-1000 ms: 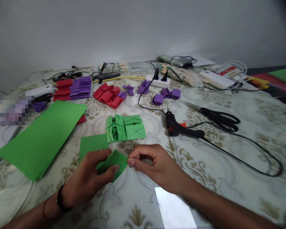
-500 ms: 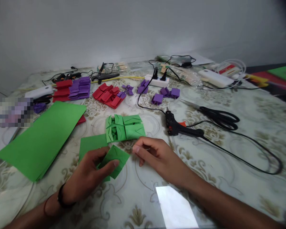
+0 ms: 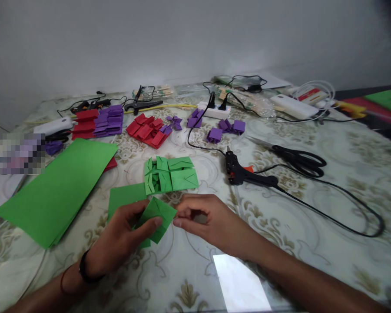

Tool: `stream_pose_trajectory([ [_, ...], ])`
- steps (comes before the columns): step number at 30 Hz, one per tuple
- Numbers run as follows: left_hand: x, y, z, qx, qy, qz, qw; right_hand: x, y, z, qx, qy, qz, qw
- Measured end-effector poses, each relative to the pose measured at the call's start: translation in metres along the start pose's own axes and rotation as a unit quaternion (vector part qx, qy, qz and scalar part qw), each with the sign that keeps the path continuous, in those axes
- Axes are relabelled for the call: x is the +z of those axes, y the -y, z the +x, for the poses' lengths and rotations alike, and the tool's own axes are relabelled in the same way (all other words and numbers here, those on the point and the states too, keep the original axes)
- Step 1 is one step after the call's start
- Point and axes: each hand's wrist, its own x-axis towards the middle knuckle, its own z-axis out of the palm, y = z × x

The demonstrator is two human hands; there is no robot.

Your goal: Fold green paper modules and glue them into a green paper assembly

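Right hand (image 3: 208, 219) has slid back to the folded green paper (image 3: 158, 214), grip pinched at its right corner, can't tell if it's actually holding. Left hand (image 3: 124, 243) has its grip clamped on the piece low over the surface (image 3: 313, 261), thumb on top, free corner pointing right.

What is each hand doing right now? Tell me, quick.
Left hand: closed on the folded green paper.
Right hand: curled at the paper's corner; whether it grips cannot be told.
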Motion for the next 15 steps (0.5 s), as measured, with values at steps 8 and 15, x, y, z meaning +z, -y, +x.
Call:
stream_pose_trajectory([
  [8, -0.0021, 0.0011, 0.0018, -0.005, 0.005, -0.012, 1.000, -0.0039, 0.0029, 0.0006, -0.013, -0.031, 0.005, 0.999],
  [15, -0.0028, 0.0048, 0.0015, -0.008, 0.004, -0.006, 1.000, -0.0071, 0.0040, 0.0007, -0.031, -0.038, 0.008, 0.999],
])
